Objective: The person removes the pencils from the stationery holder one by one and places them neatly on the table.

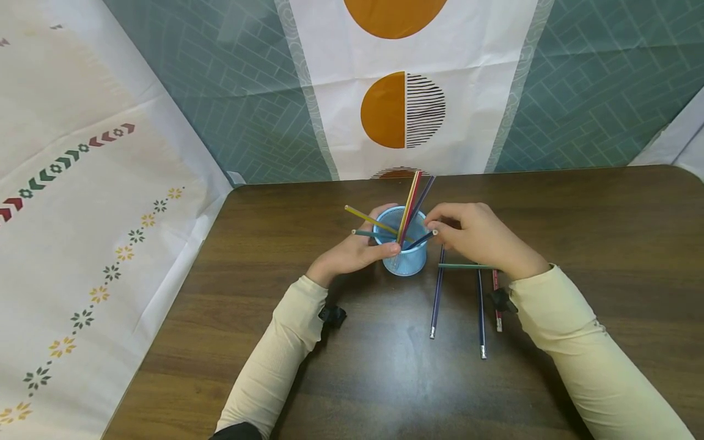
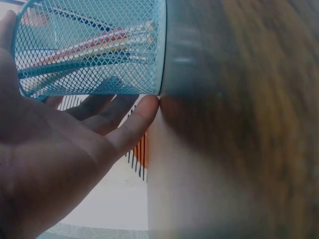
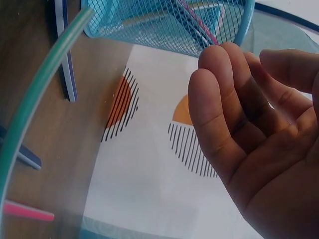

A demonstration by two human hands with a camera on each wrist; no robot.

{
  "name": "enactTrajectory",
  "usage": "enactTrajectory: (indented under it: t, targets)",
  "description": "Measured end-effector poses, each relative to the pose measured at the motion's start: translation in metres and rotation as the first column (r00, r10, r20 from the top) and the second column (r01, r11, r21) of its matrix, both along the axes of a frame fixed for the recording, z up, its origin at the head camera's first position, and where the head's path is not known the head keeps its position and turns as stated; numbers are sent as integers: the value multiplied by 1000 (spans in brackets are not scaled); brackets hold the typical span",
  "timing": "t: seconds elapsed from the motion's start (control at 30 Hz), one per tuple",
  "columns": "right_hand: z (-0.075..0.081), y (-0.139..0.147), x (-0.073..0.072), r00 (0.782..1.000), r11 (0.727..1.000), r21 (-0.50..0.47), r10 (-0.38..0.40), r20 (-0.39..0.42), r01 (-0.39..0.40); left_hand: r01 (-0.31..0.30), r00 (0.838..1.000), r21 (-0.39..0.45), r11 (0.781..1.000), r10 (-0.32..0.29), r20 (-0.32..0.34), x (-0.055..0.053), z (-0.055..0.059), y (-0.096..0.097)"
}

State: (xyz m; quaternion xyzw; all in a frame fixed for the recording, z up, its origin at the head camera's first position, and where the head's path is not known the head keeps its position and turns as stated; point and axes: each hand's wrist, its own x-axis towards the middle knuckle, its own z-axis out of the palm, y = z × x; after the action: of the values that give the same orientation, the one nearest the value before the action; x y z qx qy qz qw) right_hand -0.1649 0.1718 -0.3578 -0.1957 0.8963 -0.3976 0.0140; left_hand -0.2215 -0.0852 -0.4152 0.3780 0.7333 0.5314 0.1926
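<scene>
A light blue mesh pencil cup (image 1: 405,264) stands upright on the table with several pencils leaning in it. My left hand (image 1: 352,252) holds the cup from its left side, thumb at the front and fingers behind the mesh (image 2: 89,55). At the cup's right rim is my right hand (image 1: 475,231), its fingers loosely bent. The right wrist view shows nothing between those fingers (image 3: 207,99) and the thumb. Close to that thumb, a dark pencil (image 1: 422,239) sticks out of the cup. Yellow (image 1: 363,215) and teal (image 1: 365,233) pencils lean out leftward.
Right of the cup, a green pencil (image 1: 462,266) lies crosswise over two dark blue pencils (image 1: 437,299) and a red pencil (image 1: 498,318). They rest on the brown wooden table (image 1: 363,379). A patterned cloth (image 1: 264,122) hangs beyond the back edge.
</scene>
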Motion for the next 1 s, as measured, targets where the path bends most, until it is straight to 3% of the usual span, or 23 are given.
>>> enactTrajectory:
  t: [0.13,0.3,0.4,0.77,0.9,1.0]
  targets:
    - [3,3,1,1000,1000,-3,20,14,-20,-5,1000,-4,1000,5,-4,0,0,0]
    - [8,3,4,986,989,-15,151,70,-150,-2,1000,-10,1000,2,0,-1,-1,-2]
    - [10,0,6,979,982,-41,187,85,-184,2,1000,-10,1000,-2,-2,-1,-1,-1]
    - [14,-9,13,986,984,-65,167,-8,-167,-8,1000,-3,1000,8,21,-1,-1,0]
    - [23,-4,18,989,977,-175,106,-99,-122,-18,1000,-5,1000,18,3,0,0,0]
    - [32,4,22,990,952,-298,26,-139,-67,-20,1000,-9,1000,20,-7,0,0,0]
